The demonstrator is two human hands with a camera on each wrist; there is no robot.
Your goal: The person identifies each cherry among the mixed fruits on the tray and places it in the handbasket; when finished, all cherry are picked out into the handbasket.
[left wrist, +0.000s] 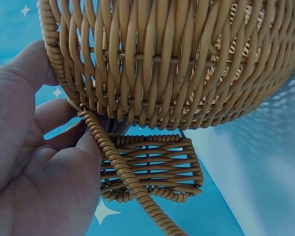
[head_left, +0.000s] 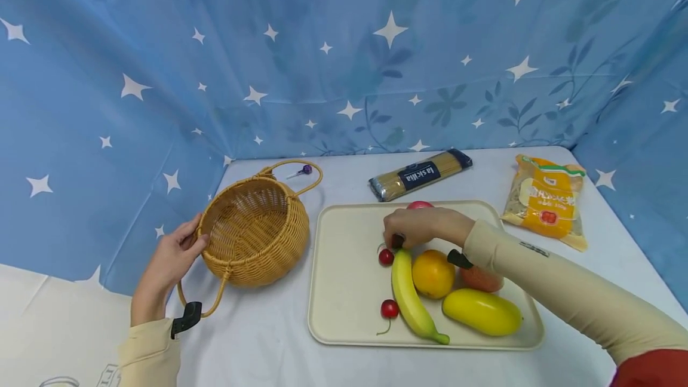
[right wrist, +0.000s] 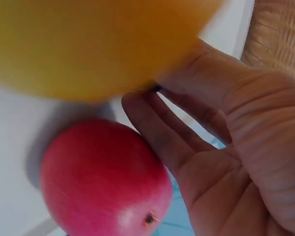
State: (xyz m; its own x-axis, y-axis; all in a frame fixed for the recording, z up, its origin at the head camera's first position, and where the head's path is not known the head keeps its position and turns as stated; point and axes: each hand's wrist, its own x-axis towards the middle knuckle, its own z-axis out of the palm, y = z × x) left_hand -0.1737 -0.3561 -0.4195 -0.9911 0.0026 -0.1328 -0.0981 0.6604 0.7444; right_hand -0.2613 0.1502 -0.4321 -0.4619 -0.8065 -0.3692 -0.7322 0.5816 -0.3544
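Banana point(head_left: 411, 297) lies lengthwise on your tray point(head_left: 349, 279), stem toward you, its dark tip at your right hand point(head_left: 416, 226). You pinch that tip between thumb and fingers, the hand narrow; in the right wrist view a blurred yellow-orange shape covers part of the grip. Just right of the banana sits an orange point(head_left: 433, 274), with a mango point(head_left: 482, 313) nearer you and a reddish fruit point(head_left: 486, 281) partly under your right sleeve point(head_left: 564, 294). Two cherries point(head_left: 389, 309) lie by the banana's left side, one near each end. Beyond your right hand shows an apple point(head_left: 419, 204).

Your left hand point(head_left: 174, 252) grips the basket point(head_left: 290, 237) at its rim, thumb over the edge. The basket is just left of the tray. Past the tray lies a pasta pack point(head_left: 421, 175); farther right, a bag point(head_left: 548, 202). A lollipop point(head_left: 307, 169) shows through the basket's far handle point(head_left: 319, 178).
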